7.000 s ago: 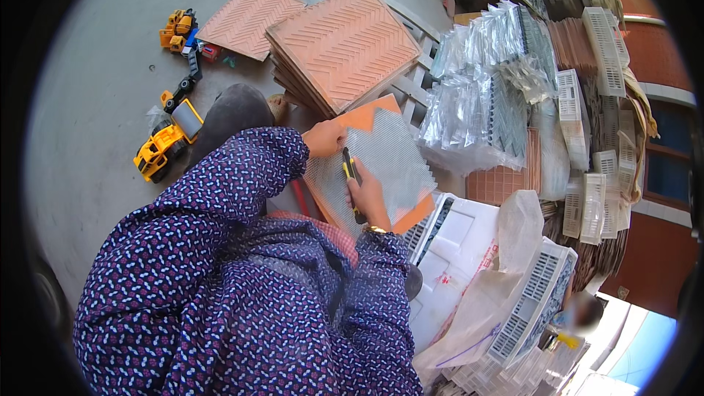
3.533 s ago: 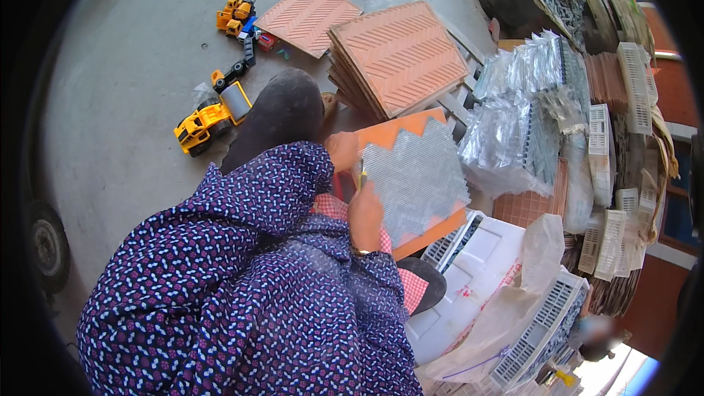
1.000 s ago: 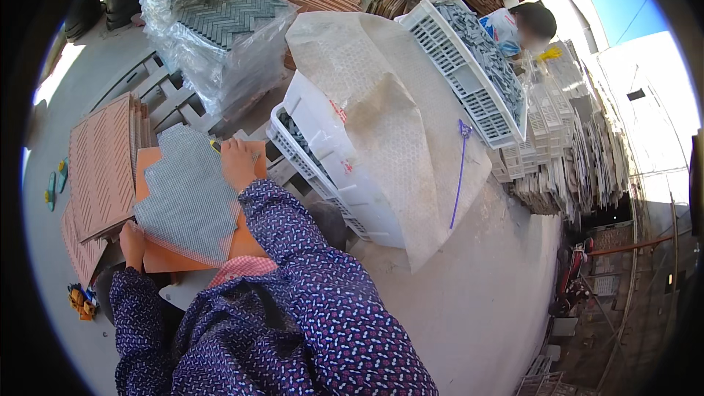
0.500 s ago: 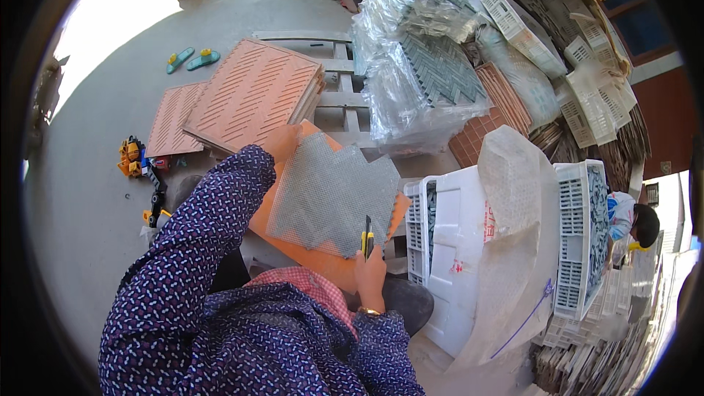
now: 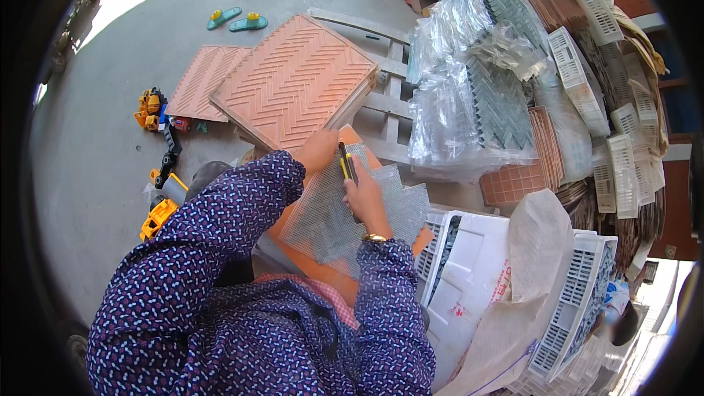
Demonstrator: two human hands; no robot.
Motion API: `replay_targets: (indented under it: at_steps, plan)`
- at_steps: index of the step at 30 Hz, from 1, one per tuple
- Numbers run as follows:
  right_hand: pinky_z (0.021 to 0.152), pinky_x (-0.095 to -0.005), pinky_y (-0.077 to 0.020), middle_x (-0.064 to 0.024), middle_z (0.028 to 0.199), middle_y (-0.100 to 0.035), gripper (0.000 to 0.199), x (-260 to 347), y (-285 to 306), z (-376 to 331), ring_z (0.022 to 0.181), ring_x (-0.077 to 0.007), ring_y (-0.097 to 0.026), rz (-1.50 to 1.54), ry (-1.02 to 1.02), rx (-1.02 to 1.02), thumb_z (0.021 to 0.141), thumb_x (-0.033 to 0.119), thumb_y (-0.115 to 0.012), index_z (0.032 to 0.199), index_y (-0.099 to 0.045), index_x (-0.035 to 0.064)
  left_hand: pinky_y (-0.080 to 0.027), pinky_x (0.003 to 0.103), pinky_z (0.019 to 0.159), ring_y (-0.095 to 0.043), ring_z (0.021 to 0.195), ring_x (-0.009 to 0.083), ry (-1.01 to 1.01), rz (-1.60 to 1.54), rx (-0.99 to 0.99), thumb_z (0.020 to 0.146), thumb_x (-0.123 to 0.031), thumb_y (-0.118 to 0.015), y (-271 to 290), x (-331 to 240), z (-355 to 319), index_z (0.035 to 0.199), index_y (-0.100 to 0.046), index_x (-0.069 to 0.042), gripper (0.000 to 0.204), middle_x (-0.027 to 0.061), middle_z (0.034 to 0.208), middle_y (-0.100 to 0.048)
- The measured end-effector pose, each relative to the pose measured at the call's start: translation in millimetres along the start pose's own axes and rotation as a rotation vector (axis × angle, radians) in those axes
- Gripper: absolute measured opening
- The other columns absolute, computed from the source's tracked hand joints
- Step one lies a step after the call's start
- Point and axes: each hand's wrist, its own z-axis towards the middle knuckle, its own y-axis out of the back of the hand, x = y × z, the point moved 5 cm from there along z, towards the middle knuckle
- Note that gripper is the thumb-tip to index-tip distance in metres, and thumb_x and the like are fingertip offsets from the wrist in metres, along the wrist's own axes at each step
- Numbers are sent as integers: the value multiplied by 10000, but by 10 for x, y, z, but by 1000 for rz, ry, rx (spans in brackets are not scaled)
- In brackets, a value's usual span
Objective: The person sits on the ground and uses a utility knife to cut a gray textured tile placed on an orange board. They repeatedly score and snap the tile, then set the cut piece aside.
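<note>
In my right hand (image 5: 369, 202) is a yellow and black utility knife (image 5: 347, 163), its blade end pointing away from me near the far corner of a mesh sheet (image 5: 392, 202). The grey, translucent mesh has a stepped edge and lies on an orange board (image 5: 308, 267) in front of me. My left hand (image 5: 320, 150) grips at the mesh's far left corner, beside the knife; its fingertips are partly hidden.
Orange herringbone moulds (image 5: 301, 73) are stacked beyond my left hand, next to a wooden pallet (image 5: 390, 103). Plastic-wrapped grey tile sheets (image 5: 499, 103) stand far right. White crates (image 5: 576, 301) and a white box (image 5: 469, 264) sit to my right. Toy vehicles (image 5: 158, 216) and slippers (image 5: 248, 23) lie left.
My right hand has carried the knife away from me, from the mesh's near edge to its far left corner. My left hand has come into clear view there. The whole view has shifted.
</note>
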Motion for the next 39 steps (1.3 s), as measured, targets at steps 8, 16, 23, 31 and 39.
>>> replay_targets:
  at_steps: [8,16,23,31,39]
  plan:
    - [596,-451,-463,-238,727,-589,521,161,-42,-6,656,-384,-583,-353,152,-103,798,78,-510,1302,-378,83,-433,455,674,-545,763,393,3,-45,-127,739,-44,-521,44,-6,-62,786,-518,31,88,230,756,-562]
    - [565,-450,-455,-224,668,-578,540,233,-80,-71,631,-372,-581,-416,119,-137,799,81,-518,1313,-356,75,-415,454,653,-527,746,408,-15,-144,-137,736,-33,-507,35,43,-49,759,-500,25,63,235,726,-543]
    - [661,-448,-458,-281,857,-583,498,146,-15,-138,729,-413,-573,-266,113,-81,793,72,-497,1282,-403,70,-416,446,655,-530,740,413,67,-235,-96,739,-25,-492,92,12,-48,787,-515,20,70,244,724,-541]
    - [489,-266,-469,-92,661,-585,508,-225,-91,-107,493,-127,-554,-17,74,-31,833,82,-473,1328,-363,104,-437,437,696,-554,795,393,-58,-172,-19,724,-24,-516,199,-52,-57,816,-546,28,110,242,808,-572]
    - [536,-323,-477,-159,658,-585,505,-30,-39,-52,528,-212,-587,84,-105,54,821,87,-479,1315,-378,111,-441,427,717,-562,811,375,125,-127,67,747,-67,-548,205,13,-78,854,-563,13,135,230,824,-581]
